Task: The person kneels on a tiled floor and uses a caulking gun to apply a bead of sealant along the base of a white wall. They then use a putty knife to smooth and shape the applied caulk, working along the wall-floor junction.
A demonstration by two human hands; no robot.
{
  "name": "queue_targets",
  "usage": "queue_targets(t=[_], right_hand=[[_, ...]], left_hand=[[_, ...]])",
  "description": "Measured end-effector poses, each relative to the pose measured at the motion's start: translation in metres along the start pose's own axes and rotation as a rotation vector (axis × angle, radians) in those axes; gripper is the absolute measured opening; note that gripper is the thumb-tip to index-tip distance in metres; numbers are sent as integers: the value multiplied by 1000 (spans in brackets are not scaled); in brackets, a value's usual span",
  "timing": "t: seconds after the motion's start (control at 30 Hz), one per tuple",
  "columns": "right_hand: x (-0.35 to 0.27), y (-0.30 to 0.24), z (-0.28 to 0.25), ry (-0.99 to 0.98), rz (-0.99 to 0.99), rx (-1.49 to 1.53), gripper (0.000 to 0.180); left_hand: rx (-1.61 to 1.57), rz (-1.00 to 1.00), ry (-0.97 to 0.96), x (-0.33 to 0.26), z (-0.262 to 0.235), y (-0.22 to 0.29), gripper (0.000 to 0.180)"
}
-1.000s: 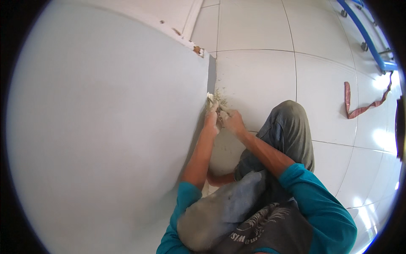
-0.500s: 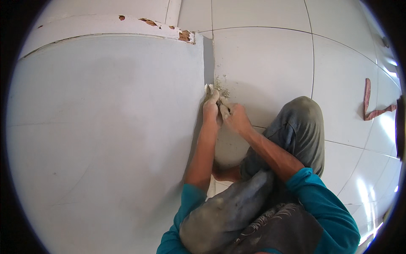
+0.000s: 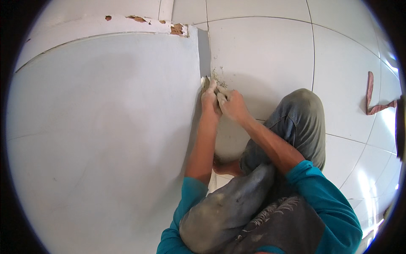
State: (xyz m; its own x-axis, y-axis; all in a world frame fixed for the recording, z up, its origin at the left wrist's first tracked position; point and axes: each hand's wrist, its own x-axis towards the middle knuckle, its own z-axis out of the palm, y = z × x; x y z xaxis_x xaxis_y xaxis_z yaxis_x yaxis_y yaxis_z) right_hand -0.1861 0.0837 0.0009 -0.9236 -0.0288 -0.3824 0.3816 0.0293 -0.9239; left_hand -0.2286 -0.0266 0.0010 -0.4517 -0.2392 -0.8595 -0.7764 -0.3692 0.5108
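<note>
Dusty and close together, my left hand [image 3: 210,100] and my right hand [image 3: 232,103] work low at the wall's bottom edge. The left hand lies along the wall, its fingers closed near a flat, pale-edged, blade-like piece [image 3: 205,82] against the grey strip [image 3: 204,51]. Curled fingers of the right hand meet the left at a small dark thing between them. What either hand grips is mostly hidden by the fingers. Crumbly greenish-grey debris [image 3: 220,79] lies on the floor just beyond the fingertips.
The pale wall [image 3: 101,127] fills the left side. Above it runs a white ledge [image 3: 84,27] with chipped, brown patches [image 3: 176,29]. White tiles [image 3: 262,51] cover the floor on the right, where a bent reddish strip [image 3: 370,95] lies. My bent knee [image 3: 302,106] is close to the right forearm.
The view has shifted slightly, so the wall corner and hands sit a little higher and further left. Both hands stay together at the wall's base, with the right fingers curled slightly differently.
</note>
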Motion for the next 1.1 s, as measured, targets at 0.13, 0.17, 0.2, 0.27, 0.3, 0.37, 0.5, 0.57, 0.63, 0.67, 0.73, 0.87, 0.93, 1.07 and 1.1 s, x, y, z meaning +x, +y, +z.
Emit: queue_targets(t=[0.13,0.17,0.2,0.27,0.3,0.37,0.5,0.57,0.63,0.67,0.73,0.87,0.93,1.07,1.1], right_hand=[[8,-4,-6,-70,63,-19,41],[9,-5,-7,-65,109,-18,41],[9,-5,-6,-100,139,5,41],[8,-5,-5,-77,83,-54,43],[7,-4,-5,-69,65,-83,44],[7,-2,-2,-70,32,-98,42],[7,5,2,-36,61,2,40],[8,7,3,-70,48,-40,40],[13,7,5,-53,13,-56,40],[15,6,6,-43,16,-61,40],[16,6,6,-61,70,-70,38],[16,4,3,-69,40,-105,40],[14,3,1,-69,22,-74,43],[10,1,2,-65,39,-93,43],[9,1,3,-64,23,-132,43]], left_hand=[[0,77,-50,4,-2,-4,39],[32,81,-13,5,-2,-5,39],[18,49,-20,4,-3,-7,39],[-15,66,-98,8,-3,-7,39],[-56,62,-63,10,-3,-7,39],[-136,50,-53,12,-5,-7,39],[5,32,-49,14,-8,-5,42],[-59,33,4,12,-7,-5,43],[6,92,-6,13,-4,-3,44],[38,94,24,13,-3,-3,44],[49,10,56,15,0,-2,40],[-93,47,76,19,0,-1,35],[-7,93,-12,18,-1,0,34],[-24,108,29,11,-2,-1,38],[-43,87,31,9,-2,0,38]])
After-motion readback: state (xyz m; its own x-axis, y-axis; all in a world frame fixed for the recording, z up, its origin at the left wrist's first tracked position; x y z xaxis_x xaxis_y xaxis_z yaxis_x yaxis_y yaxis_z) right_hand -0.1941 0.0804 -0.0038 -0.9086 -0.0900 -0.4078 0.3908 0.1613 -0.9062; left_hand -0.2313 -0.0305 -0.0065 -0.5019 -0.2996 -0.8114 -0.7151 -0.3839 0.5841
